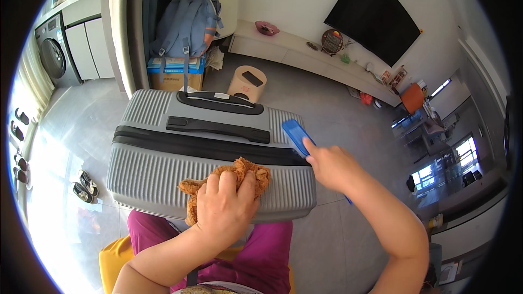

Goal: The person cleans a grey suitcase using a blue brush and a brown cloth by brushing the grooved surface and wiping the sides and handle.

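Over the crosswise suitcase, left hand clasps cloth, right hand a blue tool angled forward-left.

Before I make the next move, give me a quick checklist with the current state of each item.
1. Left hand has the brown cloth: ok, gripped and laid on the ribbed grey suitcase.
2. Right hand has the blue brush-like tool: ok, held at the suitcase's right end.
3. Tool touching the black band: cannot tell, its underside is hidden.
4. Black carry handle lying down: ok, low against the suitcase.
5. Suitcase firmly supported underneath: cannot tell, its base is out of sight.
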A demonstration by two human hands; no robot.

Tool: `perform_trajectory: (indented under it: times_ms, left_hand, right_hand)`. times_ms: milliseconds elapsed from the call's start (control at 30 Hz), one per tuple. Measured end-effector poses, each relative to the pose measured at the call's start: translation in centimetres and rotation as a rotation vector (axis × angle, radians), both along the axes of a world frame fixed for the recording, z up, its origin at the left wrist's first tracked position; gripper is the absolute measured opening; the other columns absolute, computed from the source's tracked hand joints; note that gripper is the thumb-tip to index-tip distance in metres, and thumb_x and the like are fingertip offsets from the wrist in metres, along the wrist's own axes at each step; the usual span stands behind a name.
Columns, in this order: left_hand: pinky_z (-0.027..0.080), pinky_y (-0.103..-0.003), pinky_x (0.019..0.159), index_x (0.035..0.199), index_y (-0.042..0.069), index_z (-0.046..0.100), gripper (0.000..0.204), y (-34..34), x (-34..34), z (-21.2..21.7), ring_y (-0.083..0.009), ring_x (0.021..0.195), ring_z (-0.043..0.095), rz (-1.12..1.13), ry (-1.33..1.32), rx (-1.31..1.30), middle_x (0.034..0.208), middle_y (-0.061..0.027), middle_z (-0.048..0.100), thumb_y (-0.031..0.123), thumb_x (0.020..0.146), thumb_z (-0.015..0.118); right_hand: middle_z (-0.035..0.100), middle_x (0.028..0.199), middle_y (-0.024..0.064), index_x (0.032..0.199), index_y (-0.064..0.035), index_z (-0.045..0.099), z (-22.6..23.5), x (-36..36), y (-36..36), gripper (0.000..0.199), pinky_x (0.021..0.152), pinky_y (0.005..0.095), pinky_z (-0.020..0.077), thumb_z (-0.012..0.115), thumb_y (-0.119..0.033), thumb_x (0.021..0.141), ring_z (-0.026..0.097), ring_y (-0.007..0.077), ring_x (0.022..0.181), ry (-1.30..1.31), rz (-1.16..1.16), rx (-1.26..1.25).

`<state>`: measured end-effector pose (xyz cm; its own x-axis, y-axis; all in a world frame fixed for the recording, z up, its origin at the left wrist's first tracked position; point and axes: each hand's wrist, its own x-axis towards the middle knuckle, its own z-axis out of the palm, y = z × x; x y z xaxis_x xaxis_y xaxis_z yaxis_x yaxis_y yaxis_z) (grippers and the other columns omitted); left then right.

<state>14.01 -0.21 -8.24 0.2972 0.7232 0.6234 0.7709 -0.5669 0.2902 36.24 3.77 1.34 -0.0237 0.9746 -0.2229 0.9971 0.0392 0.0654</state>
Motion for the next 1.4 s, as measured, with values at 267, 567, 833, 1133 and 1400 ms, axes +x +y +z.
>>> perform_trajectory:
  times_ms: [267, 567, 833, 1133, 1400]
  left_hand:
    - [0.046, -0.04, 0.059, 0.111, 0.01, 0.065, 0.05, -0.1, -0.9, 0.4, -0.0296, 0.077, 0.052, 0.007, 0.002, -0.011, 0.087, -0.0106, 0.047, 0.02, 0.063, 0.076]
    - [0.047, -0.041, 0.059, 0.111, 0.009, 0.065, 0.049, -0.2, -1.0, 0.0, -0.0302, 0.078, 0.052, -0.016, -0.018, 0.006, 0.088, -0.0112, 0.048, 0.018, 0.064, 0.075]
    - [0.047, -0.041, 0.06, 0.111, 0.009, 0.064, 0.049, -0.5, -1.4, 0.2, -0.0306, 0.079, 0.053, 0.002, -0.015, -0.008, 0.089, -0.0117, 0.049, 0.018, 0.064, 0.074]
    - [0.047, -0.041, 0.06, 0.114, 0.01, 0.064, 0.053, 0.0, -1.2, -0.2, -0.0304, 0.081, 0.053, 0.016, -0.009, -0.003, 0.091, -0.0117, 0.049, 0.019, 0.063, 0.075]
    - [0.046, -0.041, 0.062, 0.114, 0.01, 0.064, 0.054, -0.1, -0.8, 0.1, -0.0302, 0.08, 0.052, -0.001, -0.011, -0.011, 0.091, -0.0115, 0.049, 0.02, 0.062, 0.076]
  right_hand:
    - [0.066, 0.092, 0.026, 0.145, -0.0123, 0.043, 0.6, 0.9, 0.8, 0.047, 0.078, 0.0499, 0.0503, 0.045, -0.029, 0.101, 0.064, 0.0425, 0.085, 0.112, 0.14, -0.152]
    - [0.067, 0.083, 0.0231, 0.142, -0.0065, 0.045, 0.1, -1.3, -0.2, 0.046, 0.073, 0.0502, 0.0518, 0.045, -0.024, 0.1, 0.064, 0.0416, 0.073, 0.054, 0.089, -0.144]
    - [0.067, 0.085, 0.0221, 0.142, -0.0041, 0.044, 4.0, -3.3, -0.7, 0.046, 0.077, 0.0509, 0.0502, 0.044, -0.023, 0.101, 0.064, 0.0429, 0.079, 0.046, 0.068, -0.36]
    - [0.066, 0.079, 0.0256, 0.144, 0.0058, 0.034, -1.7, -4.5, -2.6, 0.051, 0.072, 0.0489, 0.0531, 0.043, -0.019, 0.1, 0.065, 0.043, 0.072, 0.169, 0.034, -0.089]
    - [0.061, 0.06, 0.0177, 0.147, 0.0023, 0.031, -4.8, -4.8, 2.9, 0.055, 0.052, 0.0368, 0.0557, 0.045, -0.018, 0.099, 0.06, 0.0258, 0.042, 0.484, -0.169, 0.166]
